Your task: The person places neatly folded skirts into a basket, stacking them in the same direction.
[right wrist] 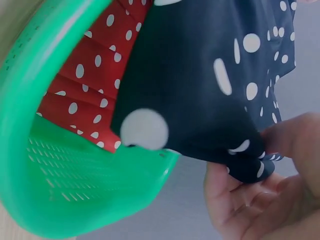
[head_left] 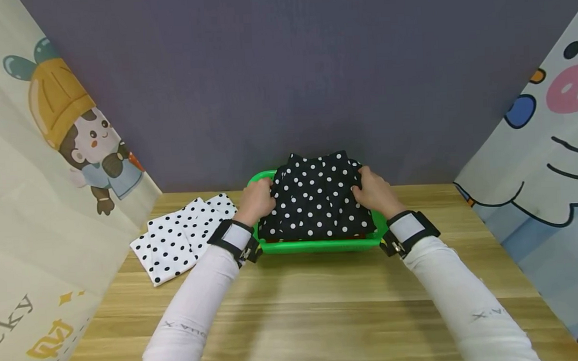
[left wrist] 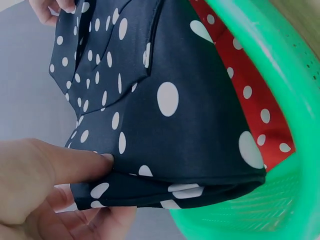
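A black cloth with white dots (head_left: 314, 201), folded in layers, is held over a green basket (head_left: 321, 246). My left hand (head_left: 257, 201) pinches its left edge, thumb on top and fingers beneath, as the left wrist view shows. On the opposite edge my right hand (head_left: 375, 192) pinches the fabric between thumb and fingers. Beneath the black cloth, a red cloth with white dots (right wrist: 95, 80) lies inside the basket. The black cloth hides most of the basket's inside in the head view.
White cloths with black dots (head_left: 180, 239) lie overlapping on the wooden table (head_left: 314, 314), left of the basket. A dark grey wall (head_left: 294, 78) rises right behind the basket. Printed curtains (head_left: 21, 160) border the table on both sides.
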{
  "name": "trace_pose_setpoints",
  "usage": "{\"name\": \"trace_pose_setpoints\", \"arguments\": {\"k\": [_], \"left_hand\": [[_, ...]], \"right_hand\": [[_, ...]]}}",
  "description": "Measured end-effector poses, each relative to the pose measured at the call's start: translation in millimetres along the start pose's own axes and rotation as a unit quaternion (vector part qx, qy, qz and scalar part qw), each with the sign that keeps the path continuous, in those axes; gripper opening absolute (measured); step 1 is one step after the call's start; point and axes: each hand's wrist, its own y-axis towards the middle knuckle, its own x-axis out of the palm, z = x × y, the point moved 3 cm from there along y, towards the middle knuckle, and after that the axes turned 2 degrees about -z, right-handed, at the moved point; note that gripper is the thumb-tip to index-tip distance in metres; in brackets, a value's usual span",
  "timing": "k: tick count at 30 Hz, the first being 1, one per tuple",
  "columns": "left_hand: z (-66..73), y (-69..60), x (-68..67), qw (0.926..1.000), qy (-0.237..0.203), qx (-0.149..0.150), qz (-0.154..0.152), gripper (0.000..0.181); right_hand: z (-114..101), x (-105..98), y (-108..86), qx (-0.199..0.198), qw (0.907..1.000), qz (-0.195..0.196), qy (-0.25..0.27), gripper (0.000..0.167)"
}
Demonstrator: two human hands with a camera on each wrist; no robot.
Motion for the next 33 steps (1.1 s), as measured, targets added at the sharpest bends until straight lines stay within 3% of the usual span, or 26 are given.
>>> {"name": "trace_pose_setpoints", "arguments": {"k": [10,15,24,33], "left_hand": [[-5.3,19.9,12.5,0.9984,0.020,-0.032,-0.043,0.038],[-10.6,27.9,20.6,0.9977,0.028,-0.032,-0.053,0.031],[-9.9,39.5,30.7,0.9961,0.043,-0.037,-0.068,0.000],[-8.3,50.2,44.9,0.9922,0.055,-0.077,-0.080,0.010]], "right_hand": [[-2.1,10.5,20.9,0.058,0.9948,-0.082,-0.013,0.055],[-3.4,18.0,26.8,0.064,0.9940,-0.087,-0.014,0.054],[0.8,28.6,34.4,0.069,0.9922,-0.102,-0.016,0.053],[-1.2,33.3,40.5,0.095,0.9871,-0.124,-0.035,0.057]]}}
